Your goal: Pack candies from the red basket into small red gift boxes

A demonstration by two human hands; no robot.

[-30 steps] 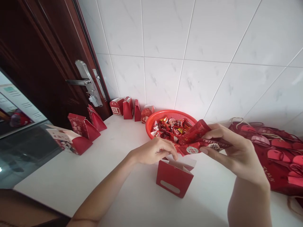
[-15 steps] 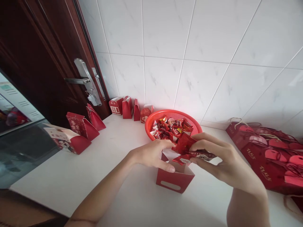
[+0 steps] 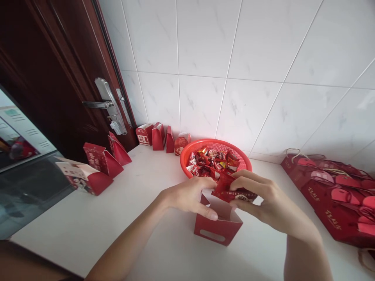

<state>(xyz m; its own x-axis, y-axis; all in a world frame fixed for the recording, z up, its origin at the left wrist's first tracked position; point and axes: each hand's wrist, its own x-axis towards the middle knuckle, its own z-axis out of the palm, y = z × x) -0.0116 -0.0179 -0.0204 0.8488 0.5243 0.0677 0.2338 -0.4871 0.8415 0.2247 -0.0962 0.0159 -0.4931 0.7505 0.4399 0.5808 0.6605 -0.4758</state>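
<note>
An open-topped red paper box [image 3: 211,229] stands on the white table in front of me. My left hand [image 3: 191,198] grips its left side, the thumb lying over the near rim. Just above the opening, my right hand [image 3: 260,194] pinches red-wrapped candies [image 3: 234,191] printed with white lettering; how many is hard to make out. Right behind the box sits a red plastic basket [image 3: 186,154] holding a heap of wrapped candies [image 3: 215,158]. The box's inside is partly hidden by my hands.
Small red gift boxes [image 3: 158,137] line the wall at the back left. More boxes [image 3: 102,162] stand near the table's left edge, by a dark door [image 3: 58,58]. Dark red gift bags [image 3: 328,207] with rope handles fill the right side.
My right hand has lowered slightly toward the box opening. One candy that hung over the opening no longer shows. My left hand stays on the box; the view has tilted a little.
</note>
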